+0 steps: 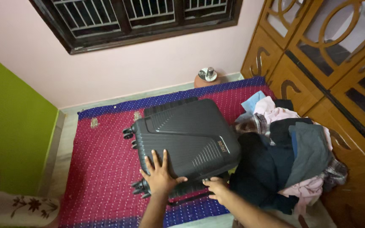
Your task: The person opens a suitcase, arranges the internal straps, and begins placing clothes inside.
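A dark grey hard-shell suitcase [186, 139] with wheels lies flat on a red and blue patterned mat [102, 160]. My left hand [159, 173] rests palm down on the near corner of its lid, fingers spread. At the suitcase's near edge, by the zipper line, my right hand [216, 188] has its fingers curled on the edge. Whether it pinches a zipper pull cannot be told.
A heap of clothes [288, 152] lies right of the suitcase, against a wooden wardrobe [317, 63]. A clay pot with a steel lid [208, 77] stands by the pink wall under a barred window [140, 17]. A green wall [9, 126] is at the left.
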